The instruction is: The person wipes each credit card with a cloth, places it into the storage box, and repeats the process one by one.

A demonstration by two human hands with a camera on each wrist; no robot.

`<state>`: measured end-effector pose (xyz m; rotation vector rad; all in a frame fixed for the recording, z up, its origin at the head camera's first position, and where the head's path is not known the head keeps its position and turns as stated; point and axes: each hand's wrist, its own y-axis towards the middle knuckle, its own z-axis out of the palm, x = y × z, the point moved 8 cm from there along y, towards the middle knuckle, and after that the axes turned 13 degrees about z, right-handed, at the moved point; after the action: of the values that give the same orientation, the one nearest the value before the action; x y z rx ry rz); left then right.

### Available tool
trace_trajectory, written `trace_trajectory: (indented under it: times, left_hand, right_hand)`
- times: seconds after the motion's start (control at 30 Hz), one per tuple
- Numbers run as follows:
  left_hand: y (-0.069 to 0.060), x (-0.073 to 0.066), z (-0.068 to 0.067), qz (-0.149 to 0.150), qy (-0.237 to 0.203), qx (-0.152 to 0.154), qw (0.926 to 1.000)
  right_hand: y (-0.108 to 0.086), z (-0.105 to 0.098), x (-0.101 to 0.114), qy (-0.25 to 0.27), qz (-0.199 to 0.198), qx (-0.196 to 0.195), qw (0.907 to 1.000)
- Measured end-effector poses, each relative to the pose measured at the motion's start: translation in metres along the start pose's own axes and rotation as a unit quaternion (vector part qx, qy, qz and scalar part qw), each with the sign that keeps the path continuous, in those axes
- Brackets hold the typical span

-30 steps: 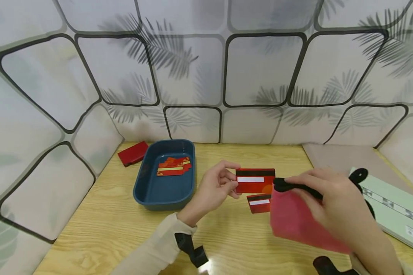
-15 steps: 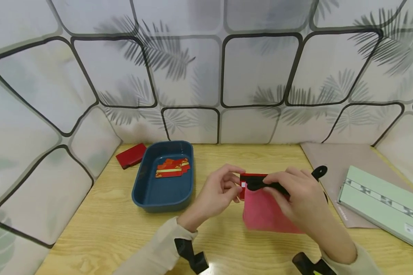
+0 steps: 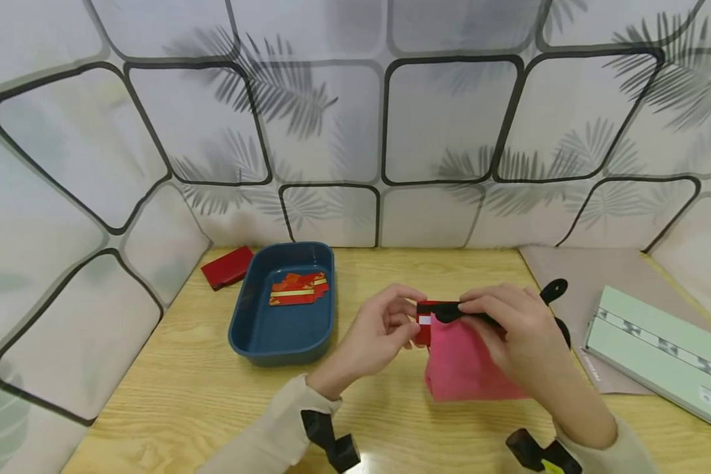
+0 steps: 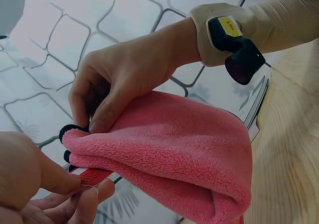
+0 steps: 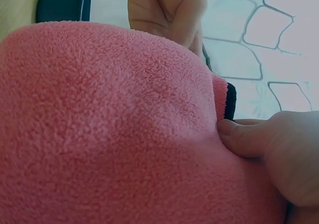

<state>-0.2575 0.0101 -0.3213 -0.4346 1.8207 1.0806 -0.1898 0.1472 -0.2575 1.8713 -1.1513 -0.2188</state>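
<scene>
My left hand (image 3: 385,322) pinches a red card (image 3: 423,322) with a black stripe and a white strip by its left end. A pink plush towel (image 3: 468,365) with a black trimmed edge and a black loop hangs from my right hand (image 3: 524,332), which grips it along that edge. The towel covers the card's right part. In the left wrist view, the card (image 4: 92,175) lies under the fold of the towel (image 4: 169,139), between my left thumb and fingers. The right wrist view is mostly filled by the towel (image 5: 114,124), with my right thumb (image 5: 244,139) pressing its edge.
A blue tray (image 3: 281,359) with several red and gold cards (image 3: 296,289) stands to the left. Behind it lies a dark red wallet-like item (image 3: 227,268). On the right, a pale green box-like object (image 3: 658,349) rests partly on a grey-beige sheet (image 3: 569,283).
My right hand has brought the towel leftward over the card, then shifted slightly right. The second card on the table is now hidden behind the towel. My left hand keeps its grip.
</scene>
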Motion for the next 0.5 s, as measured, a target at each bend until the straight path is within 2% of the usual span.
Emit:
trace_trajectory:
  times: [0.23, 0.5]
  left_hand:
    - [0.003, -0.002, -0.009, -0.006, 0.025, -0.023, 0.9994]
    - [0.001, -0.005, -0.016, -0.003, 0.023, -0.054, 0.9983]
  right_hand:
    - [0.006, -0.012, -0.009, -0.047, 0.005, -0.020, 0.9987]
    - [0.008, -0.028, -0.020, -0.054, 0.026, -0.071, 0.9957]
